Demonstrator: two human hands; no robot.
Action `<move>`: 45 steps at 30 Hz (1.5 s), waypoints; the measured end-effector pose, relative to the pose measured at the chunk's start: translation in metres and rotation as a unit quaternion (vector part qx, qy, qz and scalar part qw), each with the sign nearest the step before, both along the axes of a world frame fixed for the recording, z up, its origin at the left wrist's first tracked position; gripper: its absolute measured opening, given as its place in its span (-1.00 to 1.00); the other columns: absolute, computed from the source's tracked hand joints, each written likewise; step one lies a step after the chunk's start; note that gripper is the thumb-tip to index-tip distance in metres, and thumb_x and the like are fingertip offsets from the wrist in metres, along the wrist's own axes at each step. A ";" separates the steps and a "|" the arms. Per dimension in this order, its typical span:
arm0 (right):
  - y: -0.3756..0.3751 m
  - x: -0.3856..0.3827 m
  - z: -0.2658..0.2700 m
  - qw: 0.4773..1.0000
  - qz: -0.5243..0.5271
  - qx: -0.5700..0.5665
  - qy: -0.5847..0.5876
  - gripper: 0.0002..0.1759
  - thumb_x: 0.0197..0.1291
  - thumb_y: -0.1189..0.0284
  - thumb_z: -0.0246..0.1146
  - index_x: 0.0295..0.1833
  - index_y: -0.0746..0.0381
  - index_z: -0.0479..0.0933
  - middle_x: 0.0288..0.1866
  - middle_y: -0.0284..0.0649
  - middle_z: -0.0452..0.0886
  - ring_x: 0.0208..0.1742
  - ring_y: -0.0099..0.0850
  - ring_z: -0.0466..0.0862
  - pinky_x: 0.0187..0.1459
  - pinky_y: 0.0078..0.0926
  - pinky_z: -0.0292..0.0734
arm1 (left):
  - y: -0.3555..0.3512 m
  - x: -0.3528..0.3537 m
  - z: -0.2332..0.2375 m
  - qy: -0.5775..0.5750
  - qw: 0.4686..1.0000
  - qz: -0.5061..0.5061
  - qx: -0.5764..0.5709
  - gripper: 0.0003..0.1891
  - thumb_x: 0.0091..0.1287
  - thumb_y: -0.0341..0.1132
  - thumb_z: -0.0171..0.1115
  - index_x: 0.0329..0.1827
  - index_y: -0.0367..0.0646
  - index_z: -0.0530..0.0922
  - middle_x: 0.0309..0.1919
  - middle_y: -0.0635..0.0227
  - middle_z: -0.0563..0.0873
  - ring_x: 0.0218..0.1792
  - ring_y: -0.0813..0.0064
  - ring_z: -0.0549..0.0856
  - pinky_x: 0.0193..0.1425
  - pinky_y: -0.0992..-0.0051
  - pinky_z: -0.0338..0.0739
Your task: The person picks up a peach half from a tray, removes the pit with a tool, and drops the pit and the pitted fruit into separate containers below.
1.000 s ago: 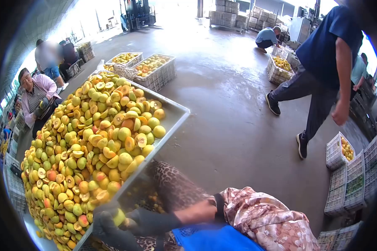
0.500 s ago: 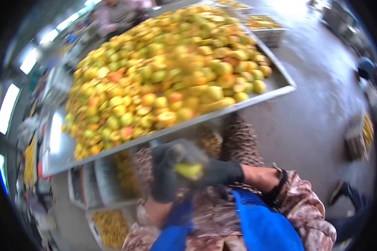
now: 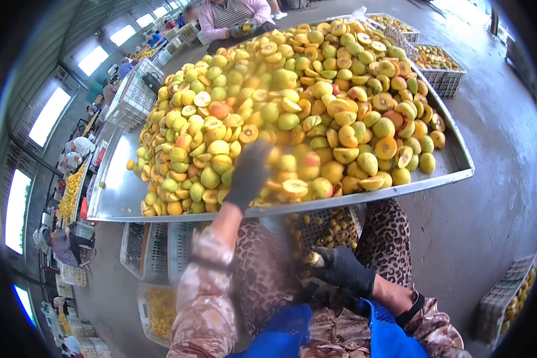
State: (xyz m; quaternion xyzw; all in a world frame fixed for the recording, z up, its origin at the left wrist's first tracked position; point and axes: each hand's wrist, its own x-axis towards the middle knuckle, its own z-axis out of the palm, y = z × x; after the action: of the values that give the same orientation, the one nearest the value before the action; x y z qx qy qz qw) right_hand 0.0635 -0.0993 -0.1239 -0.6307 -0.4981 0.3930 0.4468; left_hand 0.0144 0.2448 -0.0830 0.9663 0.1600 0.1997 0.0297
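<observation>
A heap of yellow peaches [image 3: 221, 146], many cut in half with pits or pit hollows showing, lies on a large metal tray table [image 3: 122, 194]. My left hand [image 3: 249, 178], in a dark glove, reaches over the tray's near edge to the peaches. Its fingers look stretched out, slightly blurred, and no fruit shows in them. Above my lap, my right hand [image 3: 344, 271], also gloved, is closed around a small tool [image 3: 314, 259]; only its pale rounded end shows. Below the tray edge, between my knees, sits a dark crate [image 3: 355, 225] with small brownish-yellow pieces, probably pits.
Plastic crates [image 3: 143, 253] stand under the tray's left side, one with yellow pieces [image 3: 161, 313]. Filled crates [image 3: 444, 80] are at the far right, another crate [image 3: 504, 301] at lower right. Across the tray sits a person in pink sleeves [image 3: 259, 11]. Other people work along the left.
My hands were together above my lap, with a yellow-green piece of fruit at them. My left hand has since moved forward to the heap; that fruit no longer shows. The view has shifted.
</observation>
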 end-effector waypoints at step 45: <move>0.008 0.012 0.080 0.956 -0.095 0.195 0.196 -0.87 0.34 0.51 0.23 -0.13 0.30 0.66 -0.35 -0.16 0.74 -0.27 -0.50 0.67 -0.15 -0.33 0.61 | -0.249 0.025 0.047 -0.537 0.820 -0.168 -0.101 -0.56 0.70 -0.12 -0.08 0.18 -0.40 0.54 -0.09 0.09 0.66 -0.15 0.25 0.69 -0.12 0.30 0.69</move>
State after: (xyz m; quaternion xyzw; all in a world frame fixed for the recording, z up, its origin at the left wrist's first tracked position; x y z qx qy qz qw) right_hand 0.0757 -0.0916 -0.0444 -0.4862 -0.4054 0.3600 0.6852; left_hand 0.0395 -0.0046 -0.0361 0.7093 -0.0266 0.6619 0.2411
